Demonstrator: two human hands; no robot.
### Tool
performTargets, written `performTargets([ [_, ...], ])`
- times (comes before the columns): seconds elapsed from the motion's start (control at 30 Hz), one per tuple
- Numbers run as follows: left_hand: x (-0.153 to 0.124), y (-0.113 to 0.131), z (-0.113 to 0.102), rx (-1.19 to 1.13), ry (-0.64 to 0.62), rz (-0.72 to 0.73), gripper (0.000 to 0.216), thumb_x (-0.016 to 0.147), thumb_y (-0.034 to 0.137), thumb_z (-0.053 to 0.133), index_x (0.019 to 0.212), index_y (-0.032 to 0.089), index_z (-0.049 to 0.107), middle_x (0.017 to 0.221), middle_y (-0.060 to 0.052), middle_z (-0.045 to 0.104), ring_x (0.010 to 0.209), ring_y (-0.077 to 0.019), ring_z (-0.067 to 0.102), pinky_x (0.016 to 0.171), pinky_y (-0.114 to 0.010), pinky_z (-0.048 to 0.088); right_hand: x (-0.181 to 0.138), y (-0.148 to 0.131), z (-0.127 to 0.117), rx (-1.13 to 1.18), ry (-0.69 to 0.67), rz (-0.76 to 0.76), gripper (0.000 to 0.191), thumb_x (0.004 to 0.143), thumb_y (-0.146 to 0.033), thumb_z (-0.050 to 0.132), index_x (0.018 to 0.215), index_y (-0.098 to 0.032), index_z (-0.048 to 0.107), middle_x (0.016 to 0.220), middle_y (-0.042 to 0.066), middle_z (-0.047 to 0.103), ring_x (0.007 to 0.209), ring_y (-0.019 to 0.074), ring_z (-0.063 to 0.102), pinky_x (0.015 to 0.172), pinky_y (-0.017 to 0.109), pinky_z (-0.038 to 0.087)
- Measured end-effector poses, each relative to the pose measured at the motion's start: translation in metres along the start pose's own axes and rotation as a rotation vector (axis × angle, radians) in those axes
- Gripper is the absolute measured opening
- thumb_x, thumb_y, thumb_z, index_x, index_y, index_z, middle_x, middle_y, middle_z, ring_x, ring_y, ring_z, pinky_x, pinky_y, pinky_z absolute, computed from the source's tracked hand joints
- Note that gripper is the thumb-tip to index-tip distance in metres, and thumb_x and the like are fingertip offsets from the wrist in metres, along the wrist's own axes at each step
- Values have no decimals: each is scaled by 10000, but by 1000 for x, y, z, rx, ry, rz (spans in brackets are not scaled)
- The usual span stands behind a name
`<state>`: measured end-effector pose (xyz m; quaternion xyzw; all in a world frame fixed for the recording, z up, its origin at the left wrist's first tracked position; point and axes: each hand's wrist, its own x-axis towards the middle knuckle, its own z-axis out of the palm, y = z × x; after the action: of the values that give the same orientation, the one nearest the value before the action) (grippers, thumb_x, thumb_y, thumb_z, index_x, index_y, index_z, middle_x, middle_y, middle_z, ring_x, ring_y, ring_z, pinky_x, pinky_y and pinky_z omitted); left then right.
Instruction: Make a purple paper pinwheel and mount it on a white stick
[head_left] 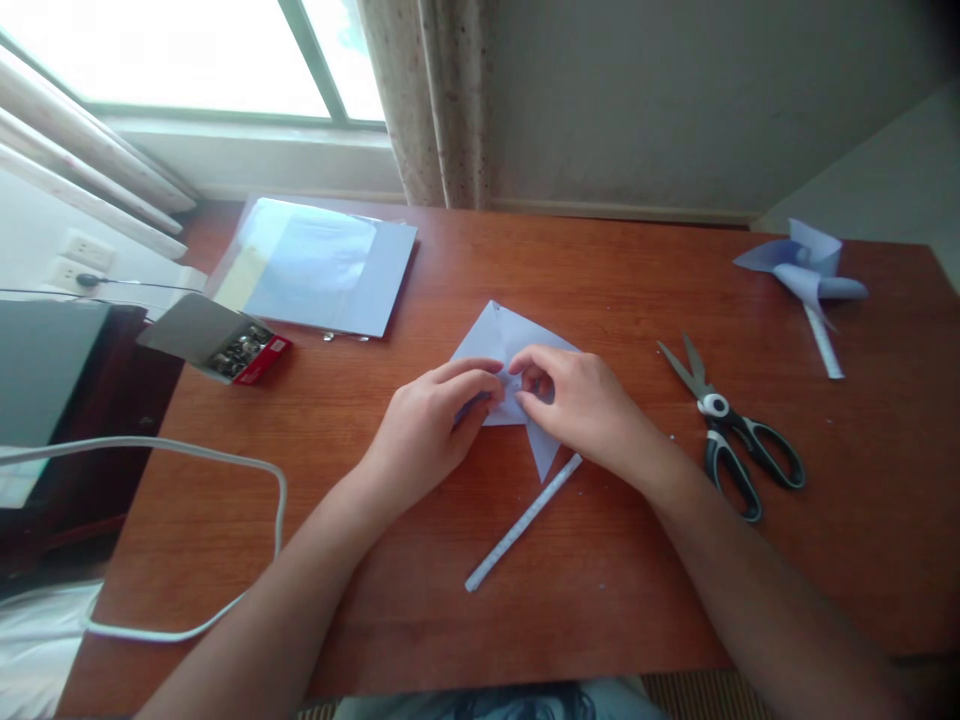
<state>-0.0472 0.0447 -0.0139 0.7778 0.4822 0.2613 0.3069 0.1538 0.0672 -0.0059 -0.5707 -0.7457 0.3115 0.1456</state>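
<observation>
A white sheet of paper, cut into pointed flaps, lies on the wooden table in front of me. My left hand is closed on its left side, with the thumb and fingers pinched at the paper's middle. From the right, my right hand pinches the paper close to the same spot, its thumb and index finger curled together. One flap points toward me below the right hand. The fingers hide part of the centre. Just below the paper lies a thin rolled paper stick, slanting up to the right.
Open scissors lie right of my right hand. A finished paper pinwheel on a stick is at the far right. Back left are a clear folder with papers and an open box of small metal pieces. A white cable loops at left.
</observation>
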Motion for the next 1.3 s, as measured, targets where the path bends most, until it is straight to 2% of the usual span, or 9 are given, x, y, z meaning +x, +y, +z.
performTargets([
  [0.17, 2, -1, -7, -110, -22, 20, 160, 952, 130, 542, 920, 220, 670, 1220, -64, 758, 1084, -198, 729, 937, -293, 537, 1, -2, 4, -11, 14, 22, 267, 800, -72, 702, 1021, -222, 707, 858, 3, 741, 824, 193, 692, 762, 305, 470],
  [0.33, 1, 3, -10, -50, -95, 58, 161, 950, 119, 552, 899, 204, 679, 1260, -71, 740, 1094, -208, 726, 934, -310, 556, -2, -2, 7, 5, 47, 15, 321, 789, -29, 697, 1064, -195, 700, 842, -1, 725, 780, 170, 654, 750, 287, 459],
  [0.53, -8, 14, -8, 193, -178, 237, 197, 978, 116, 513, 961, 191, 695, 1315, -104, 713, 1263, -280, 656, 1076, -435, 536, -2, -1, 10, 12, 83, -7, 378, 794, -6, 698, 1135, -167, 687, 832, -3, 706, 733, 152, 611, 739, 275, 454],
  [0.63, -14, 15, -7, 278, -247, 271, 202, 961, 99, 521, 1003, 164, 708, 1349, -136, 701, 1361, -333, 590, 1171, -523, 470, -4, 0, 10, -13, 72, -44, 370, 810, -18, 707, 1154, -152, 681, 847, 5, 698, 752, 163, 612, 752, 286, 467],
  [0.7, -16, 14, -6, 293, -261, 275, 202, 958, 96, 524, 1007, 145, 714, 1377, -157, 689, 1382, -349, 574, 1192, -554, 449, -9, 0, 9, -71, 61, -112, 311, 871, -45, 666, 1167, -140, 677, 914, 40, 698, 831, 188, 629, 793, 308, 482],
  [0.8, -18, 11, -6, 286, -285, 276, 204, 953, 81, 523, 982, 135, 718, 1450, -167, 644, 1419, -345, 543, 1221, -554, 422, -23, 3, 9, -251, 42, -237, 264, 987, -115, 548, 1217, -138, 674, 1041, 102, 674, 976, 241, 611, 837, 351, 486],
  [0.97, -17, 8, -7, 278, -334, 271, 214, 947, 74, 520, 985, 137, 721, 1512, -171, 591, 1477, -339, 479, 1247, -544, 392, -41, 15, 9, -542, 82, -360, 420, 1029, -154, 485, 1433, -192, 594, 1004, 97, 621, 888, 251, 523, 750, 375, 440],
  [1.17, -19, 5, -6, 270, -312, 279, 205, 969, 93, 522, 978, 150, 718, 1533, -154, 575, 1476, -323, 484, 1248, -528, 395, -37, 20, 9, -593, 77, -353, 442, 1049, -201, 480, 1482, -226, 562, 965, 79, 594, 868, 232, 503, 728, 369, 406],
  [1.3, -20, 1, -7, 233, -277, 280, 204, 988, 94, 516, 996, 161, 709, 1530, -128, 584, 1468, -278, 498, 1265, -484, 379, -37, 20, 8, -586, 68, -356, 438, 1047, -183, 482, 1472, -232, 575, 985, 81, 606, 877, 228, 503, 741, 363, 416],
])
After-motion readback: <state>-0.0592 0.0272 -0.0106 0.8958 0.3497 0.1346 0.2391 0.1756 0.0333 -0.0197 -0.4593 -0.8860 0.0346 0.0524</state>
